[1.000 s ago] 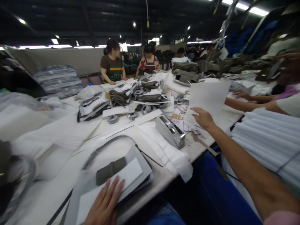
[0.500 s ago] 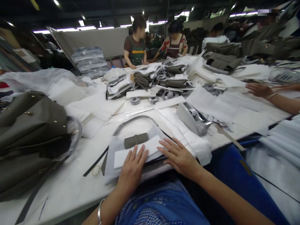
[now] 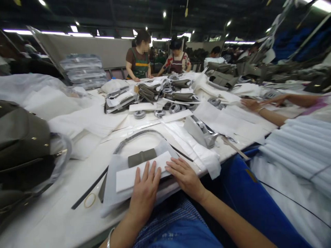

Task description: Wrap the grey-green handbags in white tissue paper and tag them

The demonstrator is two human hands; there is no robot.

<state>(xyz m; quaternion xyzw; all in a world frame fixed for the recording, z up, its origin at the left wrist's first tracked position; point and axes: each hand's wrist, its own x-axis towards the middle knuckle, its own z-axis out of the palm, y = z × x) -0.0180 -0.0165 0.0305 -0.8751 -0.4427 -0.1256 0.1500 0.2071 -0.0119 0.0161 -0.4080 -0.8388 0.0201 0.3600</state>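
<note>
My left hand lies with fingers spread on a white foam strip. The strip rests on a bag wrapped in thin white paper at the table's front edge. My right hand is stretched out flat at the strip's right end. Above the strip shows an olive-grey strap piece. A wrapped handle arches from the bag's far side. Dark strap ends stick out at both sides. A yellowish rubber band lies to the left.
Olive bags stand at left. A grey tape dispenser sits right of the bag, near a folded white sheet. Paper-wrapped bags and coils pile behind. A co-worker's hands are at right, above white foam rolls and a blue bin.
The view has turned to the right, so the scene sits further left. My hands stay on the strip, the right one slightly closer to the left. The co-worker's hands at right have come together.
</note>
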